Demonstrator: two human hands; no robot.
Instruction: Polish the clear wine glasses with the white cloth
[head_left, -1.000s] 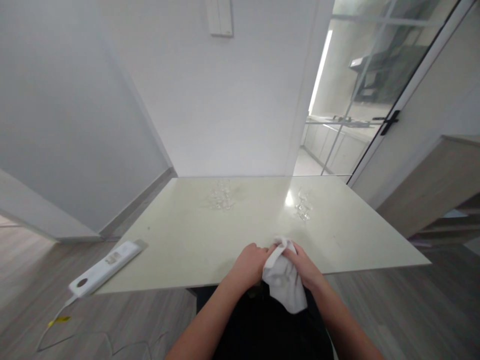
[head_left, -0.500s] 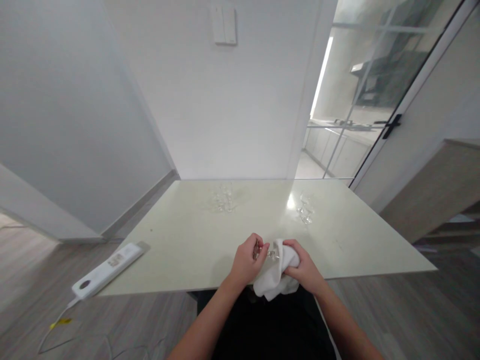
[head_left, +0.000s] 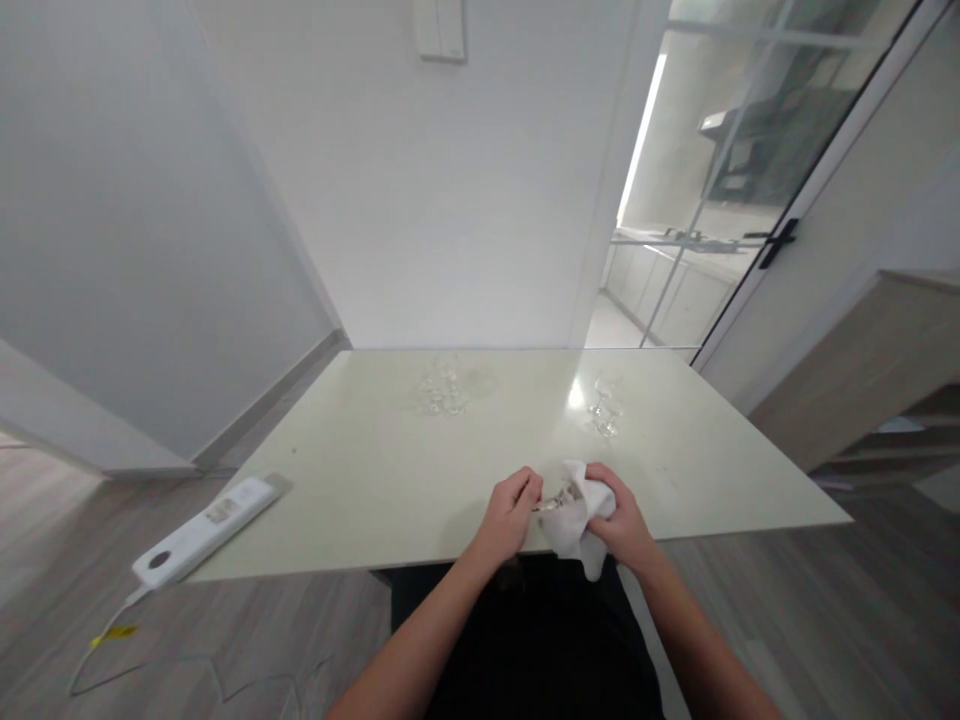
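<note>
My left hand [head_left: 511, 512] is closed round one end of a small clear stemmed glass [head_left: 553, 501], in front of my body at the table's near edge. The glass lies roughly sideways, and its other end goes into a white cloth [head_left: 573, 530]. My right hand [head_left: 619, 517] grips the cloth, which wraps that end and hangs down in folds. Fingers and cloth hide much of the glass.
A pale glossy table [head_left: 360, 480] spreads before me. Several clear glasses [head_left: 442, 392] stand at its back left, and more clear glasses [head_left: 604, 412] at the right. A white power strip [head_left: 206, 530] with a cable lies across the left edge.
Both hands have shifted slightly right with the glass and cloth. My left fingers have closed more into a fist, and the cloth has turned and bunched differently. The view has tilted a little.
</note>
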